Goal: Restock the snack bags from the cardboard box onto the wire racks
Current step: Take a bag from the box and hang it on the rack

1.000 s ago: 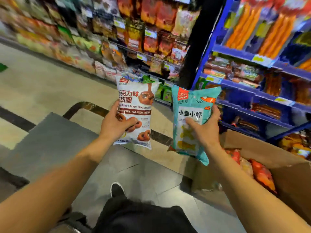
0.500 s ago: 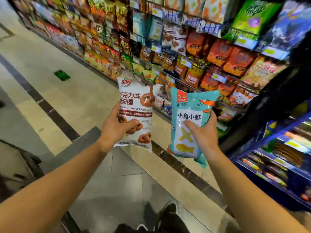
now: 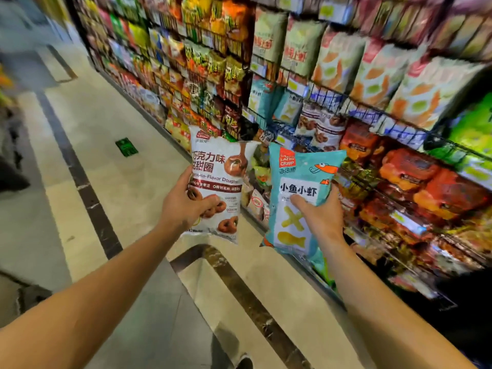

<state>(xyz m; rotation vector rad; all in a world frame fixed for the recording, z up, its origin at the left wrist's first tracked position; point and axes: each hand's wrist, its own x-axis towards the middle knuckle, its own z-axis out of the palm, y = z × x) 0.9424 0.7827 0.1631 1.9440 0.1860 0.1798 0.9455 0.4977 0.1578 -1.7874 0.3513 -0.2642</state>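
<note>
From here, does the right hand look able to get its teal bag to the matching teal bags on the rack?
Probably yes. The right hand holds the teal bag just below and in front of the racked teal bags, with open air between them. The left hand and its doughnut bag sit off to the side.

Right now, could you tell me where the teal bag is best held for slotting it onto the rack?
Probably by the lower half, from the right edge, as the right hand does: thumb across the front, fingers behind. The teal bag stands upright and puffy, so its free top can lead into the rack beside matching teal bags.
</note>
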